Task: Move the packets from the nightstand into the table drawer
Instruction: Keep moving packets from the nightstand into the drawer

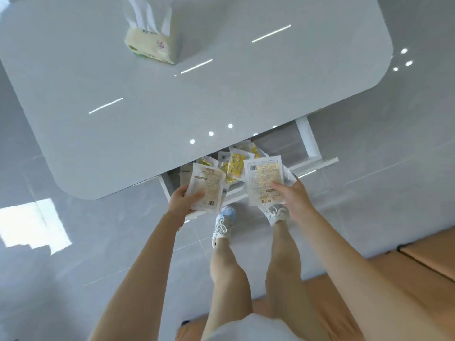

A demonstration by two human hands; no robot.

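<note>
The white drawer (309,140) stands pulled out from under the glossy white table (172,107). Several yellow and white packets (235,164) lie inside it. My left hand (181,201) grips a white packet (206,187) with tan print, held over the drawer's front edge. Over the same front rail, my right hand (294,196) holds a second white packet (264,179), thumb on its face. More packets seem stacked behind each one. The nightstand is out of view.
A pack of tissues (152,44) stands at the far left of the table. Below the drawer front are my feet in white sneakers (222,223) on grey floor tiles. An orange-tan padded seat (394,279) lies at the lower right behind my legs.
</note>
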